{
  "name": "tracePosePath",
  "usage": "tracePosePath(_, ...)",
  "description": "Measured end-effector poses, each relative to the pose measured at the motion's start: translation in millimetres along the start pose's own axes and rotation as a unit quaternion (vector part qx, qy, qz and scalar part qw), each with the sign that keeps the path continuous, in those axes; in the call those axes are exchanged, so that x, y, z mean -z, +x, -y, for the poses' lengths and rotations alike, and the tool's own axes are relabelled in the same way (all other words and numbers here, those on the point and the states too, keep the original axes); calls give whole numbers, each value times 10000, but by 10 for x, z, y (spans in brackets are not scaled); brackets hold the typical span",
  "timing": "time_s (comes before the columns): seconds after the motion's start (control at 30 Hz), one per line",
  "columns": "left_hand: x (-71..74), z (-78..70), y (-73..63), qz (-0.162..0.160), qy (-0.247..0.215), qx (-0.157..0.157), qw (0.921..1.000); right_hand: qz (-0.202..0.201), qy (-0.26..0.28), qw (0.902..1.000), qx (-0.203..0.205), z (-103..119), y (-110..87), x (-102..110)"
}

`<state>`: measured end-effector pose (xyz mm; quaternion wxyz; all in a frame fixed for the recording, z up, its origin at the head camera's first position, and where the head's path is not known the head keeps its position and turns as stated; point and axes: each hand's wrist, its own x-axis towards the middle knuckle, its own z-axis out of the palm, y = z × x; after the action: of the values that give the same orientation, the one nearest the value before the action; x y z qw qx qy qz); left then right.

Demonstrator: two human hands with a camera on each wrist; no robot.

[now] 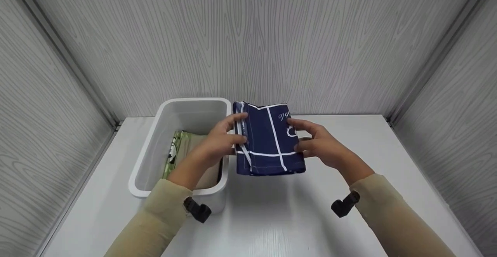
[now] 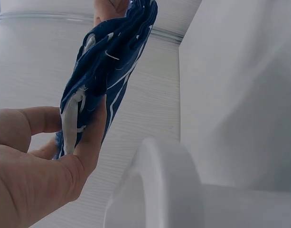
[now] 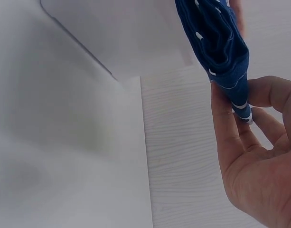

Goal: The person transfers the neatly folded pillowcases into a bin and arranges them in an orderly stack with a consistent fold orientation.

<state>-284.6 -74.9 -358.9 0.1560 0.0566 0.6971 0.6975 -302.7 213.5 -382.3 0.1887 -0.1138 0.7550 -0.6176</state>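
Note:
A folded navy cloth (image 1: 268, 138) with white lines and lettering is held up above the table, just right of the bin. My left hand (image 1: 219, 138) grips its left edge, thumb on the near face. On the opposite edge, my right hand (image 1: 320, 142) pinches the cloth with fingers on both faces. Several folded layers show at the cloth's end in the left wrist view (image 2: 102, 66) and in the right wrist view. Inside the white bin (image 1: 143, 171) lie folded fabrics, a green patterned one (image 1: 171, 156) and a beige one (image 1: 211, 175), partly hidden by my left arm.
The white table (image 1: 349, 226) is bounded by grey wood-grain panels (image 1: 271, 43) at the back and both sides. The bin's raised rim (image 2: 171, 175) is close beneath my left hand. Black wrist cameras sit on both sleeves.

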Motion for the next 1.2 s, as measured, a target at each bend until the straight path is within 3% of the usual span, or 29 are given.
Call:
tracePosePath(0.43, 263, -30, -166, -161, 151, 35, 9997, 122, 287, 9995, 61, 58, 122, -240)
tracePosePath(0.7, 447, -80, -255, -56, 237, -13, 9997, 231, 406, 9988, 132, 122, 199, -367)
tracePosePath(1.2, 757, -47, -337, 71, 236, 22, 9997, 314, 537, 9979, 166, 194, 293, -601)
